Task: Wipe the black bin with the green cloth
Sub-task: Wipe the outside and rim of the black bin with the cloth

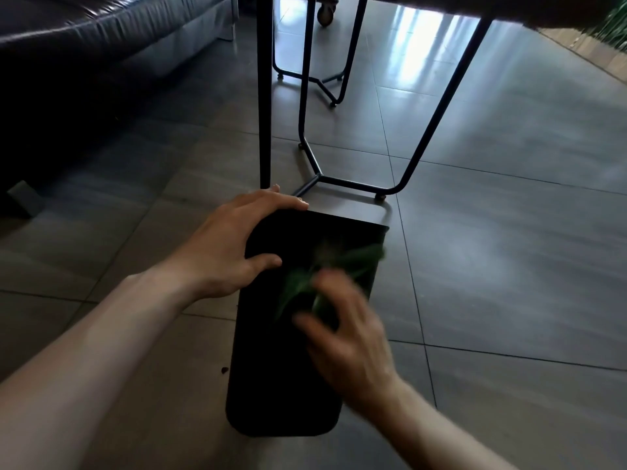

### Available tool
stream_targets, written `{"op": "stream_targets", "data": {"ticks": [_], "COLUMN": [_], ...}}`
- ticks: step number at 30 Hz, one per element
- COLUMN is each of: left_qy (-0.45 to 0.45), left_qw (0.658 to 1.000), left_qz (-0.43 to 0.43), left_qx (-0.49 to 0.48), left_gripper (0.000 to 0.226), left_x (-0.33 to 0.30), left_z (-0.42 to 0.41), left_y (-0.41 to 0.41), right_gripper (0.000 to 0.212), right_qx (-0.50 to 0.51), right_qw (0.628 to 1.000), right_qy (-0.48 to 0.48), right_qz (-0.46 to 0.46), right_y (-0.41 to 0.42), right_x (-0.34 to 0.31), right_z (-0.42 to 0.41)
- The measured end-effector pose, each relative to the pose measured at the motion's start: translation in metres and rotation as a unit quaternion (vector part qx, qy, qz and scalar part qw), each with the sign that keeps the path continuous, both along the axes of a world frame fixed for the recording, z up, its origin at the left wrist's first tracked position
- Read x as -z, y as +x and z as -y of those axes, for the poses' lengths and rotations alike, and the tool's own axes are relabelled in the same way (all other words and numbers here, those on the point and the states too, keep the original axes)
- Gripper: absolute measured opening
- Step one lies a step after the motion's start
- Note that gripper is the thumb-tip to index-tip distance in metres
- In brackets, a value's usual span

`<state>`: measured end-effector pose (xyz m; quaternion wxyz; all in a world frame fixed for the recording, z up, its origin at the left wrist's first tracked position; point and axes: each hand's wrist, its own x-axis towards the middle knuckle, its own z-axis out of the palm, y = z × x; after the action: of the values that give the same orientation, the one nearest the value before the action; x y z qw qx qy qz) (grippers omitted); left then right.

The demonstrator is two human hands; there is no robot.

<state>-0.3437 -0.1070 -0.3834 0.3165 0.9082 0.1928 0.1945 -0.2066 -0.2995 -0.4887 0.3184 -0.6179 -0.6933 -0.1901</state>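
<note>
The black bin (271, 368) lies on its side on the tiled floor, its long flat face turned up. My left hand (234, 245) rests on the bin's far left corner, fingers spread over the edge and thumb on the top face. My right hand (346, 330) is blurred over the middle of the top face and holds the green cloth (342, 266), which streaks out toward the bin's far right edge.
Black metal table legs (264, 96) and a bent wire frame (342, 181) stand just beyond the bin. A dark leather sofa (84, 39) fills the upper left. Grey floor tiles (509, 266) spread out to the right.
</note>
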Motion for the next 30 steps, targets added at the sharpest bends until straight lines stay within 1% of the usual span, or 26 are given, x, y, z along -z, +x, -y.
{"op": "stream_targets", "data": {"ticks": [1,2,3,4,5,6,7,9,11,13,14,16,17,18,20,22,23,24,25,26,28,30], "left_qy": [-0.002,-0.003,-0.005,-0.009,-0.011,-0.012,-0.011,-0.004,0.007,0.013,0.015,0.02,0.023,0.025,0.027,0.015,0.006,0.001,-0.001,-0.002,-0.004,-0.003], "left_qw": [1.0,1.0,1.0,1.0,1.0,1.0,1.0,1.0,1.0,1.0,1.0,1.0,1.0,1.0,0.999,1.0,1.0,1.0,1.0,1.0,1.0,1.0], "left_qz": [-0.008,-0.012,-0.013,-0.011,-0.009,-0.007,-0.007,-0.007,-0.007,0.0,0.002,0.001,-0.003,-0.009,-0.017,-0.018,-0.017,-0.015,-0.013,-0.013,-0.01,0.003], "left_qx": [-0.009,-0.013,-0.011,-0.004,0.004,0.009,0.008,0.0,0.003,0.011,0.011,0.003,-0.004,-0.011,-0.02,-0.017,-0.013,-0.011,-0.009,-0.007,0.002,0.008], "left_gripper": [0.078,0.079,0.079,0.079,0.079,0.079,0.079,0.078,0.075,0.069,0.068,0.069,0.071,0.074,0.077,0.078,0.079,0.079,0.079,0.079,0.076,0.073], "left_x": [0.0,0.0,0.0,0.0,0.0,0.0,-0.001,-0.001,-0.001,-0.002,-0.002,-0.001,-0.001,-0.001,-0.001,-0.001,-0.001,-0.001,-0.001,-0.002,-0.003,-0.004], "left_z": [-0.001,-0.001,-0.001,0.001,0.003,0.004,0.005,0.003,0.0,0.001,0.002,0.001,-0.001,-0.003,-0.005,-0.003,-0.002,-0.001,0.0,0.0,0.002,0.003], "left_y": [-0.001,-0.003,-0.004,-0.004,-0.003,-0.003,-0.002,-0.003,-0.004,-0.002,-0.001,0.0,-0.001,-0.002,-0.004,-0.005,-0.004,-0.004,-0.003,-0.003,-0.001,0.001], "right_gripper": [0.017,0.011,0.01,0.016,0.021,0.022,0.018,0.009,0.015,0.016,0.017,0.021,0.023,0.02,0.009,0.009,0.01,0.008,0.008,0.013,0.016,0.018], "right_qx": [-0.055,-0.111,-0.145,-0.15,-0.147,-0.149,-0.157,-0.141,-0.054,0.028,0.052,0.054,0.03,-0.009,-0.096,-0.145,-0.157,-0.158,-0.144,-0.115,-0.021,0.059], "right_qw": [0.997,0.988,0.974,0.959,0.951,0.951,0.958,0.98,0.998,0.999,0.997,0.998,1.0,0.999,0.989,0.972,0.967,0.967,0.973,0.983,0.999,0.997], "right_qy": [-0.021,-0.05,-0.084,-0.109,-0.118,-0.119,-0.115,-0.073,-0.012,0.019,0.023,0.013,0.004,-0.01,-0.051,-0.089,-0.101,-0.105,-0.098,-0.075,-0.004,0.04], "right_qz": [0.047,0.1,0.156,0.214,0.247,0.243,0.212,0.116,0.029,-0.033,-0.047,-0.025,0.002,0.033,0.1,0.161,0.174,0.172,0.152,0.118,0.037,-0.016], "right_y": [-0.009,-0.016,-0.022,-0.023,-0.021,-0.017,-0.011,0.005,0.023,0.032,0.031,0.024,0.018,0.011,0.0,-0.005,-0.003,0.002,0.007,0.015,0.034,0.044], "right_x": [0.021,0.04,0.052,0.059,0.061,0.054,0.045,0.018,-0.014,-0.041,-0.046,-0.037,-0.025,-0.011,0.017,0.031,0.03,0.024,0.014,0.0,-0.034,-0.059], "right_z": [0.017,0.033,0.048,0.057,0.06,0.056,0.049,0.025,-0.006,-0.033,-0.04,-0.036,-0.026,-0.012,0.019,0.043,0.047,0.044,0.036,0.023,-0.012,-0.04]}}
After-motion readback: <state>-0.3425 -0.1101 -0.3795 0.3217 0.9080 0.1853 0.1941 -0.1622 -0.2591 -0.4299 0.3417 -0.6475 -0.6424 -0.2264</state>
